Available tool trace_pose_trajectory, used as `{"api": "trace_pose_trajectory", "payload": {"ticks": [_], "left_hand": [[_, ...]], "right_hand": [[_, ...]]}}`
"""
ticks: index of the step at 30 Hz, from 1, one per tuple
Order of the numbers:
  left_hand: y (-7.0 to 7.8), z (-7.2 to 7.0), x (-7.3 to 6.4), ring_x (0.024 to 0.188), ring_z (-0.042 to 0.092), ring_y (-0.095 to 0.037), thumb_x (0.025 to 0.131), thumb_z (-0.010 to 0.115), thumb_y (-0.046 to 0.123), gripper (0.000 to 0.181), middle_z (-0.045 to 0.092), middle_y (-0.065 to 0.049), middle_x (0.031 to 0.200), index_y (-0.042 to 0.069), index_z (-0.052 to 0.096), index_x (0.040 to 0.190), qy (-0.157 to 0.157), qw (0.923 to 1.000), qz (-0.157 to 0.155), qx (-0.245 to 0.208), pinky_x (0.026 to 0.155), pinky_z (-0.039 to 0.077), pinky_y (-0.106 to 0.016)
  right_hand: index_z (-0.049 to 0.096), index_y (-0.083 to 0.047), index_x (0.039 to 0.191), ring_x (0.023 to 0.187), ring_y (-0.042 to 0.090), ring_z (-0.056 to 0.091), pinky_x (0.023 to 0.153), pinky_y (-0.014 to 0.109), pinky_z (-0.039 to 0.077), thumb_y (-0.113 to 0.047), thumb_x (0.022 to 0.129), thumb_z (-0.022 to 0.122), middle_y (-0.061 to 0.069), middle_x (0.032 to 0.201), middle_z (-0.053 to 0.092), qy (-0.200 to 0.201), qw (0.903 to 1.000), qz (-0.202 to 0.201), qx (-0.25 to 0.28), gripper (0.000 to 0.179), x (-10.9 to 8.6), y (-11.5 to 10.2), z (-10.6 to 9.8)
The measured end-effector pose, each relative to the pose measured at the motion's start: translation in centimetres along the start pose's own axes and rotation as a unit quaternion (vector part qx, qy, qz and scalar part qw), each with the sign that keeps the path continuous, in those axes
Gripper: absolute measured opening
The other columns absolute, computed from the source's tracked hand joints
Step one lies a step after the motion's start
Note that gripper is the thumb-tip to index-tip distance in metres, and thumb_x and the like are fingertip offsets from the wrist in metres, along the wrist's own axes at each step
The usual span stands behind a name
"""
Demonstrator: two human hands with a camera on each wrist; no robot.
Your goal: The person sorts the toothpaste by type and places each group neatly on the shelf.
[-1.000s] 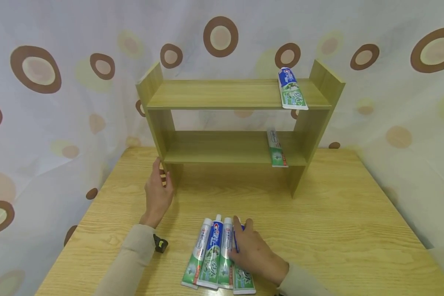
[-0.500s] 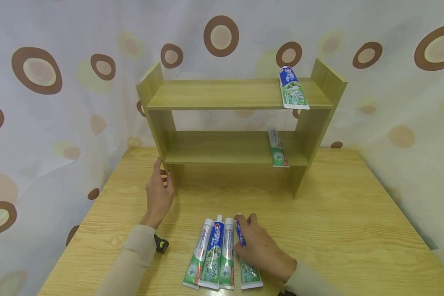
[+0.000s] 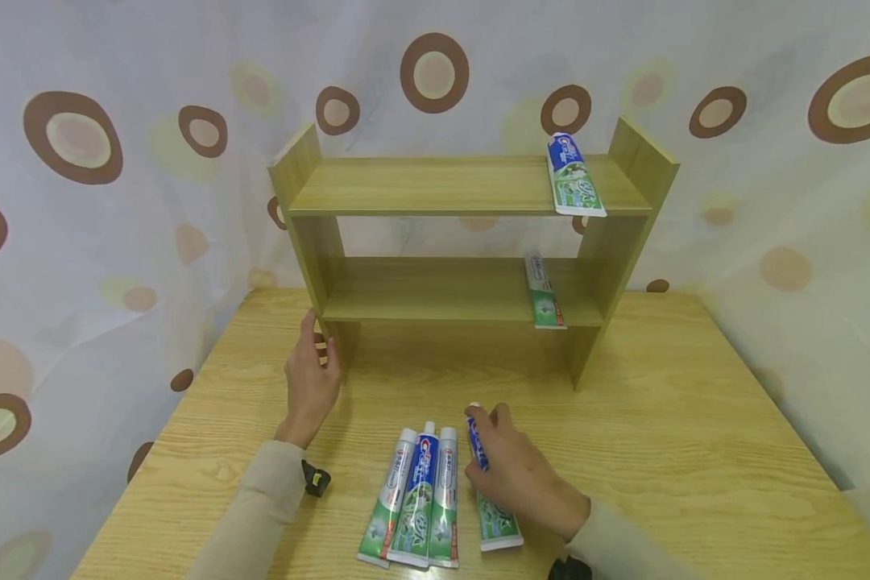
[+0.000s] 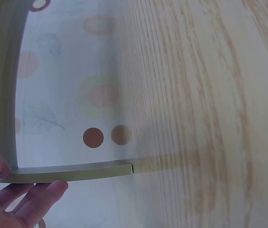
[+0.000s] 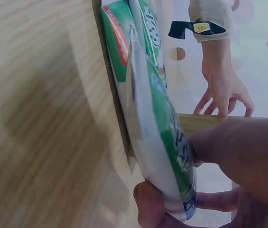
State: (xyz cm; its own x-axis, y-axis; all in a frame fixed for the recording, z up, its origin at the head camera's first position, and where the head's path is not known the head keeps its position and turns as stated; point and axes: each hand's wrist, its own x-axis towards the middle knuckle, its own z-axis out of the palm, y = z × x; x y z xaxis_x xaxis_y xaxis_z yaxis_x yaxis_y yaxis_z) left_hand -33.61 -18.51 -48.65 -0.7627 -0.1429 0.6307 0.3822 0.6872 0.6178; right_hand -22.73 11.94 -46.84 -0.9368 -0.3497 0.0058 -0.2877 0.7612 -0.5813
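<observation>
The right grip [image 3: 524, 475] pinches a blue-and-green, flat plastic toothpaste tube [image 3: 499, 525] below its white cap [image 3: 474, 405], at three o'clock from three similar tubes [image 3: 419, 499] on the pale wooden table [image 3: 667, 451]. It should prove light, squeezable and slightly slick, best held across that fuller capped end. At ten o'clock, the left grip [image 3: 312, 395] clasps the yellowish wooden two-tier shelf's [image 3: 428, 185] side.

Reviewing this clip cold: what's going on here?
A person's right hand grips a blue-and-green toothpaste tube while the left hand holds the side of the rack. Three other tubes lie together on the table; one tube lies on the upper shelf and another tube on the lower shelf.
</observation>
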Motion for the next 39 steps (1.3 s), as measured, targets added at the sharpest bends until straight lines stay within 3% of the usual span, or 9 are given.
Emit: {"api": "trace_pose_trajectory", "payload": {"ticks": [12, 18, 25, 36, 39], "left_hand": [[-0.2, 0.1, 0.0, 0.084, 0.079, -0.048, 0.107, 0.059, -0.004, 0.049, 0.073, -0.031, 0.105, 0.001, 0.047, 0.155, 0.003, 1.0, 0.004, -0.001, 0.068, 0.069, -0.058], [-0.2, 0.2, 0.1, 0.085, 0.079, -0.048, 0.107, 0.058, -0.004, 0.049, 0.073, -0.031, 0.106, 0.002, 0.047, 0.155, 0.003, 1.0, 0.005, -0.002, 0.069, 0.069, -0.059], [-0.2, 0.1, 0.0, 0.085, 0.079, -0.048, 0.107, 0.058, -0.004, 0.05, 0.073, -0.031, 0.106, 0.002, 0.046, 0.155, -0.001, 1.0, -0.001, -0.003, 0.07, 0.069, -0.059], [-0.3, 0.2, 0.0, 0.087, 0.078, -0.048, 0.108, 0.058, -0.003, 0.051, 0.073, -0.031, 0.107, 0.002, 0.045, 0.157, -0.008, 1.0, -0.004, -0.005, 0.072, 0.069, -0.058], [-0.3, 0.1, 0.0, 0.087, 0.078, -0.048, 0.108, 0.058, -0.003, 0.051, 0.073, -0.031, 0.107, 0.003, 0.045, 0.157, -0.008, 0.9999, -0.006, -0.006, 0.072, 0.069, -0.058]], "right_hand": [[0.046, -0.004, 0.162, 0.074, 0.017, 0.063, 0.049, 0.017, 0.052, -0.004, 0.093, 0.081, 0.031, 0.143, 0.053, 0.011, 0.9998, 0.0, -0.018, 0.078, 0.7, -1.0, -2.6], [0.044, -0.003, 0.164, 0.088, 0.022, 0.068, 0.051, 0.014, 0.054, -0.004, 0.094, 0.08, 0.032, 0.147, 0.052, 0.033, 0.9992, -0.015, -0.016, 0.079, 1.0, -1.5, -3.9], [0.045, -0.003, 0.163, 0.089, 0.024, 0.069, 0.052, 0.013, 0.054, -0.005, 0.094, 0.079, 0.028, 0.141, 0.054, 0.051, 0.9974, -0.033, -0.037, 0.077, 1.3, -2.0, -4.2], [0.042, -0.004, 0.165, 0.058, 0.012, 0.057, 0.04, 0.015, 0.042, -0.007, 0.097, 0.075, 0.032, 0.144, 0.053, 0.082, 0.992, -0.066, -0.07, 0.075, 2.2, -3.3, -6.2], [0.042, -0.005, 0.165, 0.057, 0.012, 0.056, 0.04, 0.015, 0.042, -0.007, 0.098, 0.074, 0.032, 0.144, 0.054, 0.1, 0.9886, -0.076, -0.083, 0.074, 2.5, -3.8, -7.1]]}}
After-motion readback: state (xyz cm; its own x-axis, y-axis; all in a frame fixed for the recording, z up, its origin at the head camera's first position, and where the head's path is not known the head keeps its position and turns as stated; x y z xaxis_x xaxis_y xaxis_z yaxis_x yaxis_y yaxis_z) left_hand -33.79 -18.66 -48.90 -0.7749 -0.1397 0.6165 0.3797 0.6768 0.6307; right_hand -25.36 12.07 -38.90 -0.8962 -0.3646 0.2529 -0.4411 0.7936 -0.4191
